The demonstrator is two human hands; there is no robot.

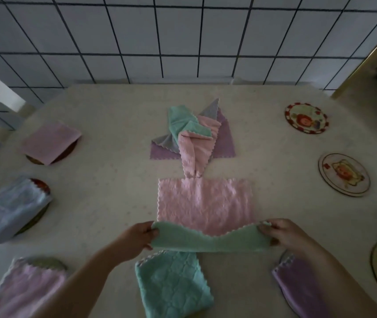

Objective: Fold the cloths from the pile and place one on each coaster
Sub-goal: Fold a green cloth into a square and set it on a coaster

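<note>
hands (208, 235) stretching cloth (208, 241) lengthwise left-right

A pale table (105, 134) stands against a white tiled wall (137, 42) (dark grout lines), door frame (366, 53) at right.

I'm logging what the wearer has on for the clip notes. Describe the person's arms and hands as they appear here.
Both forearms are bare as far as the frame shows; no sleeve or cuff comes into view. The left hand and the right hand wear no gloves, and no watch, bracelet or ring can be made out. The picture is dim and slightly blurred, so small details such as nail polish cannot be told.
</note>
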